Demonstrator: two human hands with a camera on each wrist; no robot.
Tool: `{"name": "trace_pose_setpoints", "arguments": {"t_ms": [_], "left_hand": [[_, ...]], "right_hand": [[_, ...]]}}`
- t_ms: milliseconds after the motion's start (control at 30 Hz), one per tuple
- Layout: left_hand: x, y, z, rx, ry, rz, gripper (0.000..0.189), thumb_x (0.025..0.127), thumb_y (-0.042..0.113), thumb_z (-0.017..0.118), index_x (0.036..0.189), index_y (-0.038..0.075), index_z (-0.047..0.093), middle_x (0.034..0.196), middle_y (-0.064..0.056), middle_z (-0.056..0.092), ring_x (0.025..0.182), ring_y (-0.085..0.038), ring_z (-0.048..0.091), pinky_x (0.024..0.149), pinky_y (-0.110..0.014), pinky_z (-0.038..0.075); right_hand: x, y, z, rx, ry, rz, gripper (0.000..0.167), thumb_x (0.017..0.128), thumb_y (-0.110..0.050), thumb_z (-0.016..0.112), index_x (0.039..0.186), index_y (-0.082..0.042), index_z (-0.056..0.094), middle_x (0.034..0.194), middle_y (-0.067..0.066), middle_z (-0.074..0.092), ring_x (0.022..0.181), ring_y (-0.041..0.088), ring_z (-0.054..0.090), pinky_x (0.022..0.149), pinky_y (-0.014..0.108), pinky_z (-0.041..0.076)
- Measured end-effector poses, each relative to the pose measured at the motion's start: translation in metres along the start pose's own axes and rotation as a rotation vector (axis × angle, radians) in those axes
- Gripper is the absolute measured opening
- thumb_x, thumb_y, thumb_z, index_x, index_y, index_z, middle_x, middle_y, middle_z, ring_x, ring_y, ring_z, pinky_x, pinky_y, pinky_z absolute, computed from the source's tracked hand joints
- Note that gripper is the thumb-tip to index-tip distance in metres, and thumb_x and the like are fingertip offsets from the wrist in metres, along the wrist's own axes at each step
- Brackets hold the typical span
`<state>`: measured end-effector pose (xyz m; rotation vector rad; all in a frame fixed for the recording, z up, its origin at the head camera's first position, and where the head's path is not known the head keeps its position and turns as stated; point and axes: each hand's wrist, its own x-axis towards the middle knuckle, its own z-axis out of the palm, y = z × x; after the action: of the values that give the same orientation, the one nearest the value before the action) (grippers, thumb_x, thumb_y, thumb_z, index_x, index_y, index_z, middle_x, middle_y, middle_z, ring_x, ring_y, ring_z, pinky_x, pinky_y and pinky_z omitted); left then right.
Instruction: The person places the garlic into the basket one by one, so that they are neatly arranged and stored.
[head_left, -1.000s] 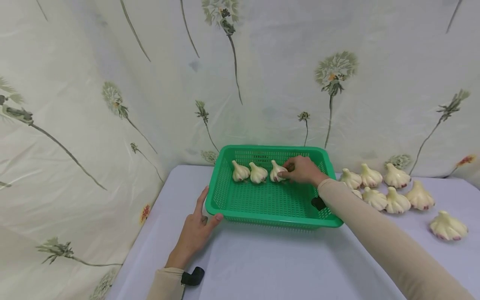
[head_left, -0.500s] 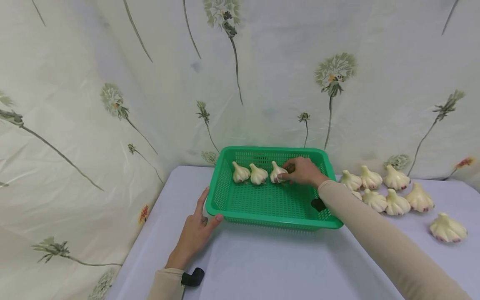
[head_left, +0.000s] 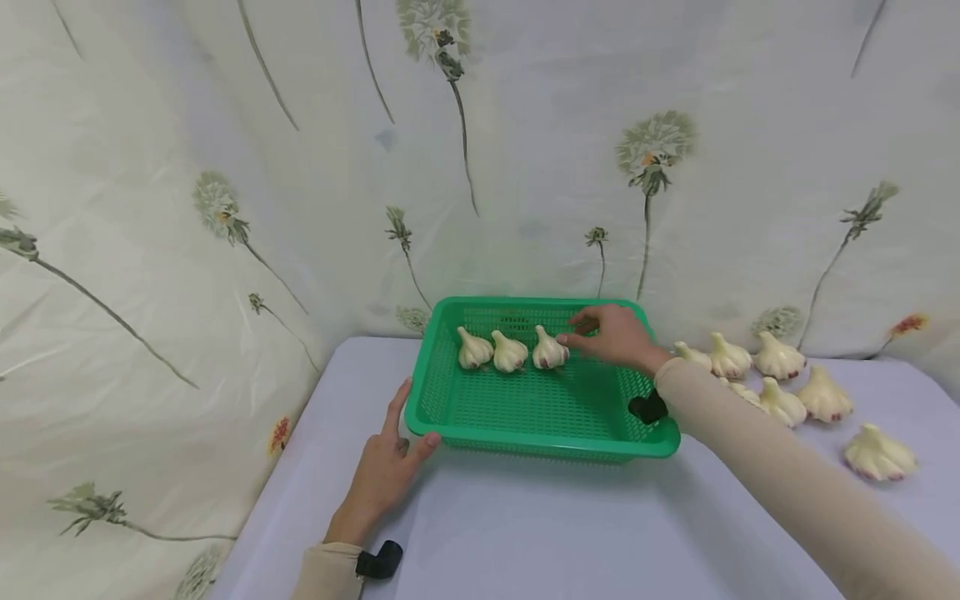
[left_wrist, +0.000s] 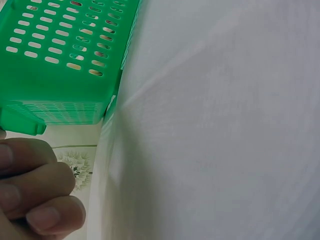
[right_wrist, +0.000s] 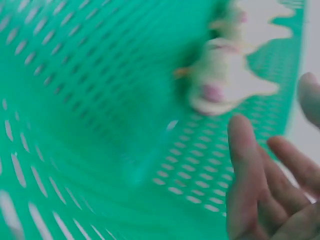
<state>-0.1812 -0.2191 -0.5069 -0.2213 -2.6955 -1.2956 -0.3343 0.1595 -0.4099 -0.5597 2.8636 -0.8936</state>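
Three garlic bulbs [head_left: 511,352] stand in a row along the far side of a green plastic basket [head_left: 532,437]. My right hand [head_left: 617,337] is over the basket's right part, fingers apart, just beside the rightmost garlic bulb [head_left: 549,350]. In the right wrist view a gap shows between the fingertips [right_wrist: 242,131] and that garlic bulb [right_wrist: 220,82]. My left hand [head_left: 384,471] lies at the basket's front left corner, index finger straight along the side and thumb at the front rim. Its other fingers [left_wrist: 52,215] are bent below the rim.
Several more garlic bulbs [head_left: 780,356] are grouped on the white cloth right of the basket, partly behind my right sleeve [head_left: 795,483]. One garlic bulb [head_left: 879,454] sits apart, nearer the front. A flower-printed curtain [head_left: 525,150] hangs behind the table.
My right hand has let go of the rightmost garlic bulb in the basket and drawn slightly right of it. My left hand stays at the corner. The head view has shifted a little.
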Motion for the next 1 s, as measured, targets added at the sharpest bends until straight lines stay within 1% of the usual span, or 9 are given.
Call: {"name": "trace_pose_setpoints", "arguments": {"t_ms": [67,133,233,300,467,567,767,900,1000], "left_hand": [[-0.001,0.0,0.0,-0.002,-0.003,-0.003,0.089,0.099,0.051,0.071,0.168,0.048,0.014,0.05,0.015,0.031,0.047,-0.002,0.024,0.046,-0.023,0.024],[-0.001,0.0,0.0,-0.006,-0.008,-0.006,0.09,0.099,0.05,0.071,0.168,0.048,0.014,0.05,0.015,0.031,0.047,-0.002,0.024,0.046,-0.024,0.024],[-0.001,0.0,0.0,-0.01,-0.014,-0.008,0.09,0.099,0.05,0.071,0.168,0.048,0.014,0.05,0.015,0.031,0.047,-0.002,0.024,0.046,-0.024,0.025],[-0.002,0.0,0.0,-0.011,-0.015,-0.011,0.09,0.099,0.05,0.072,0.168,0.047,0.015,0.05,0.015,0.031,0.047,-0.002,0.024,0.046,-0.024,0.025],[-0.002,0.002,-0.001,-0.017,-0.007,-0.007,0.09,0.099,0.048,0.072,0.169,0.046,0.015,0.05,0.016,0.03,0.047,-0.001,0.024,0.045,-0.023,0.024],[-0.001,0.002,-0.001,-0.02,-0.007,0.003,0.089,0.1,0.047,0.071,0.169,0.045,0.015,0.05,0.016,0.03,0.047,-0.001,0.023,0.045,-0.023,0.024],[-0.001,0.001,-0.001,-0.028,-0.002,-0.005,0.089,0.1,0.047,0.071,0.17,0.043,0.015,0.05,0.015,0.031,0.046,-0.001,0.024,0.045,-0.023,0.024],[0.0,0.002,0.001,-0.031,-0.007,-0.006,0.089,0.1,0.046,0.071,0.169,0.044,0.015,0.049,0.016,0.031,0.046,-0.001,0.023,0.045,-0.023,0.023],[0.0,0.003,0.001,-0.031,-0.008,-0.003,0.089,0.1,0.047,0.071,0.169,0.043,0.015,0.05,0.015,0.031,0.046,0.0,0.023,0.045,-0.023,0.024]], "right_hand": [[-0.009,-0.007,-0.013,0.016,0.001,-0.016,0.057,0.103,-0.044,0.07,0.138,0.002,0.067,0.125,0.024,0.074,0.088,0.027,0.079,0.083,0.049,0.061],[-0.019,-0.013,-0.026,0.01,0.004,-0.033,0.055,0.103,-0.045,0.07,0.136,-0.001,0.069,0.122,0.021,0.075,0.093,0.028,0.078,0.084,0.049,0.061],[-0.036,-0.017,-0.045,-0.043,0.019,-0.061,0.051,0.103,-0.047,0.069,0.133,-0.006,0.072,0.119,0.015,0.077,0.102,0.029,0.075,0.085,0.05,0.06],[-0.047,-0.016,-0.057,-0.079,0.032,-0.076,0.049,0.103,-0.048,0.069,0.13,-0.008,0.074,0.117,0.012,0.078,0.104,0.028,0.073,0.084,0.048,0.059],[-0.076,-0.011,-0.083,-0.126,0.032,-0.088,0.044,0.103,-0.043,0.07,0.128,-0.008,0.075,0.117,0.011,0.078,0.089,0.018,0.073,0.074,0.038,0.058],[-0.092,-0.006,-0.099,-0.169,0.038,-0.076,0.042,0.104,-0.041,0.07,0.128,-0.006,0.075,0.116,0.011,0.078,0.081,0.014,0.072,0.071,0.036,0.057],[-0.12,0.016,-0.127,-0.295,0.027,-0.013,0.048,0.102,-0.045,0.071,0.127,-0.005,0.075,0.114,0.012,0.078,0.083,0.017,0.074,0.067,0.037,0.056],[-0.144,0.043,-0.145,-0.379,0.015,0.066,0.054,0.101,-0.048,0.072,0.127,-0.001,0.074,0.112,0.012,0.078,0.082,0.02,0.074,0.065,0.037,0.056],[-0.165,0.069,-0.155,-0.44,-0.011,0.125,0.058,0.101,-0.047,0.071,0.126,0.005,0.071,0.109,0.016,0.078,0.081,0.025,0.075,0.064,0.038,0.056]]}}
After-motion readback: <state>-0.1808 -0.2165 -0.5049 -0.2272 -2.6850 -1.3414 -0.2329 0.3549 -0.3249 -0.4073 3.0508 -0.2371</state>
